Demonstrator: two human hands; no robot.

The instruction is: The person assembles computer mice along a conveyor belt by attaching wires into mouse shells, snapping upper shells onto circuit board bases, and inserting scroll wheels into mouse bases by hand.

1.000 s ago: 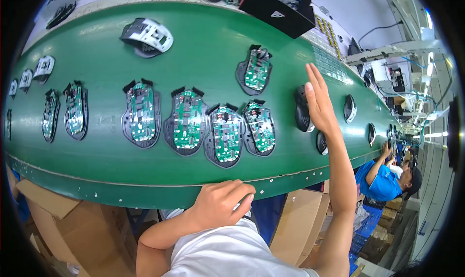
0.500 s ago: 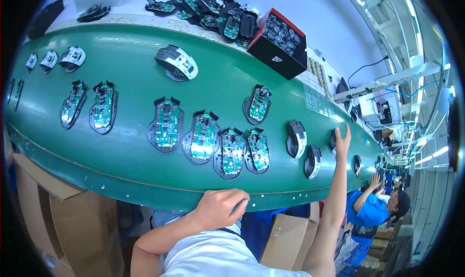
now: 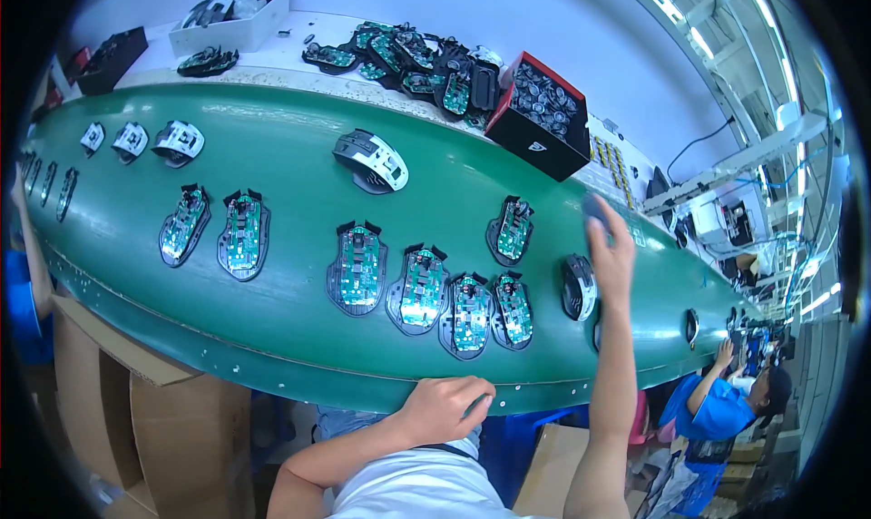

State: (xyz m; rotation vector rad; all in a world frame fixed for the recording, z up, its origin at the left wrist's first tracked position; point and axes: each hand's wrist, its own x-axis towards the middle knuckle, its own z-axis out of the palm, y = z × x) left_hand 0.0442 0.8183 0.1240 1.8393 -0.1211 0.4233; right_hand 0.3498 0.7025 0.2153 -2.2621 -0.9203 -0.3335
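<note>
My right hand (image 3: 611,251) is raised over the green belt, fingers bent round a dark, motion-blurred mouse top shell (image 3: 594,208). Just left of that wrist lies a black-and-white mouse shell (image 3: 579,288); another is mostly hidden behind my forearm. At the belt's near edge my left hand (image 3: 445,408) rests with curled fingers and nothing visible in them. Beyond it, mouse bases with bare green circuit boards lie in a group, among them one base (image 3: 470,316) nearest that hand and another base (image 3: 512,230) set farther back.
A white-topped mouse shell (image 3: 372,161) sits mid-belt (image 3: 290,183). Across the belt are a heap of circuit-board bases (image 3: 408,61), a black-red box (image 3: 544,124) of small round parts and a white bin (image 3: 231,29). Cardboard boxes (image 3: 186,428) stand below. A co-worker (image 3: 721,406) works at right.
My right hand has picked up the dark mouse shell it was reaching for and drawn it back toward the left. The view has shifted; my left hand stays at the belt's edge.
</note>
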